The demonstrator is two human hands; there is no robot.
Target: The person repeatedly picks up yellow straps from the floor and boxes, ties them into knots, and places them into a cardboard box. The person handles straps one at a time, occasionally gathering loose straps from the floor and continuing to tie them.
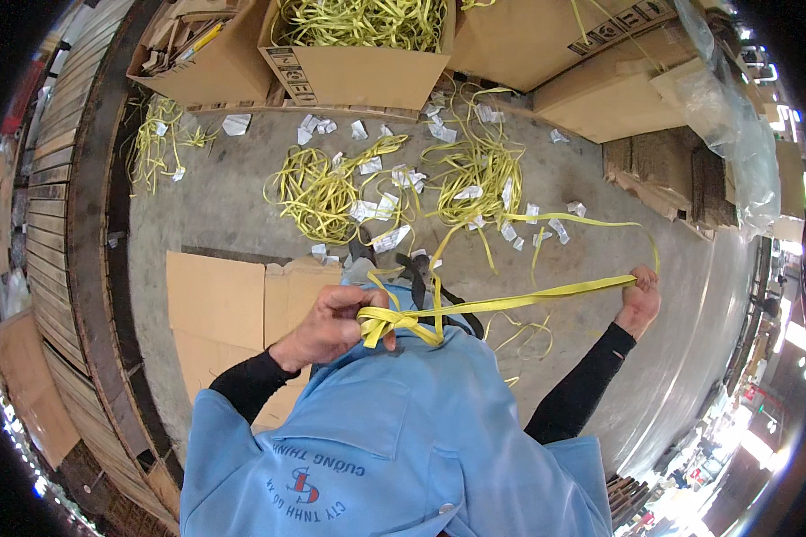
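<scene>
A yellow strap runs between my two hands across the front of my blue shirt. Its bundled, looped end sits in my left hand, which is closed around the folds, with short loops hanging by the fingers. Out to the right, my right hand is closed on the far part of the strap. From there another length bends up and back toward a tangled pile of yellow straps on the floor. A second tangled pile lies to the left of it.
Scraps of white paper lie scattered over the concrete floor. A cardboard box full of yellow straps stands ahead, with another box to its left. Flat cardboard lies at my left. Stacked cardboard and plastic film are at right.
</scene>
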